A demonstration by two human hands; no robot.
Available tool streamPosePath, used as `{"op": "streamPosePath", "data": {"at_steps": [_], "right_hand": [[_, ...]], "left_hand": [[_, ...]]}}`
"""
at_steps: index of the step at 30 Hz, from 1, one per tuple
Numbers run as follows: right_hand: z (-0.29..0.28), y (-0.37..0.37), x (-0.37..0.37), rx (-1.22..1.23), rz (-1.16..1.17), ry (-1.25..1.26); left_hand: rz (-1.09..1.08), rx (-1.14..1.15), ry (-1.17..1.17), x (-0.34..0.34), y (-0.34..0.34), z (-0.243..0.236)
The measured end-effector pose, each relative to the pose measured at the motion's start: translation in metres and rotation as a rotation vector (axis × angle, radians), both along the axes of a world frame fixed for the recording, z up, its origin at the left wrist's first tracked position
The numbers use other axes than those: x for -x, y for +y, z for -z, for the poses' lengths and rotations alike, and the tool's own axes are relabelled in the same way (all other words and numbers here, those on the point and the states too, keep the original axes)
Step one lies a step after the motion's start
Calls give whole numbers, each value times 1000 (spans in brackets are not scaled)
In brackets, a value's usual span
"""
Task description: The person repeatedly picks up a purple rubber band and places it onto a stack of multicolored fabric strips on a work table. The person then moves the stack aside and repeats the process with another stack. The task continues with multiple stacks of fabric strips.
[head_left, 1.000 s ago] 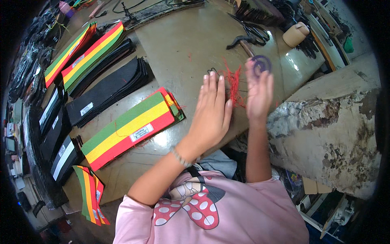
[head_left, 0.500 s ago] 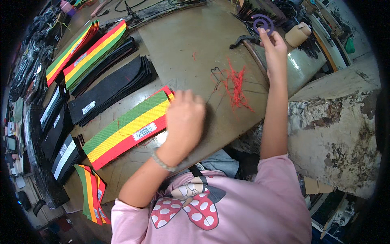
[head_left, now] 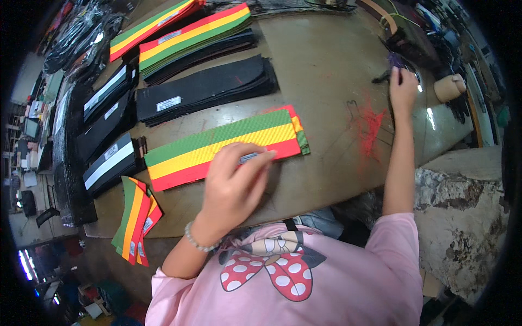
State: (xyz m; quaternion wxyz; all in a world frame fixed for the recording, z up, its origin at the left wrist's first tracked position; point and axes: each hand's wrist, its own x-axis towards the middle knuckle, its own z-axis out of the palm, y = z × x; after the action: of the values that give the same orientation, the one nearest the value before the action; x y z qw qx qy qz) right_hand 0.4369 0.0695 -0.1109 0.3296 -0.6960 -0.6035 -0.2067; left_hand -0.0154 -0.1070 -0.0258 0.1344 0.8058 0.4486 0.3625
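A striped green, yellow and red fabric strip [head_left: 217, 142] lies on the table in front of me, on top of similar strips whose ends show at its right. Over its lower edge hovers my left hand [head_left: 234, 182], thumb and forefinger brought together in a pinch beside the small label [head_left: 248, 157]. Whatever the pinch holds is too small to make out. At the far right, my right hand [head_left: 403, 92] is closed on a purple spiral-shaped piece [head_left: 395, 61], blurred and low by a dark tool [head_left: 381, 77]. A loose red thread runs across the strip's green band.
Black strip stacks [head_left: 206, 89] and more striped stacks [head_left: 196, 35] lie at the back left. Two small striped pieces [head_left: 136, 217] hang over the near left table edge. Red thread scraps [head_left: 371, 130] lie mid-right, and a beige thread cone [head_left: 449, 88] stands beyond.
My right hand has lowered the purple spiral piece toward the dark tool. My left hand has come off the strip's right end and turned into a pinch over its label. The view has shifted.
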Motion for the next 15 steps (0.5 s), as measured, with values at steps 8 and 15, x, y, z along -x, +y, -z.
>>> {"op": "streamPosePath", "data": {"at_steps": [8, 15], "right_hand": [[-45, -11, 57, -32, -56, 91], [-75, -150, 276, 442, -846, 1081]], "left_hand": [[-222, 65, 33, 59, -25, 6], [-212, -100, 102, 45, -22, 37]]}}
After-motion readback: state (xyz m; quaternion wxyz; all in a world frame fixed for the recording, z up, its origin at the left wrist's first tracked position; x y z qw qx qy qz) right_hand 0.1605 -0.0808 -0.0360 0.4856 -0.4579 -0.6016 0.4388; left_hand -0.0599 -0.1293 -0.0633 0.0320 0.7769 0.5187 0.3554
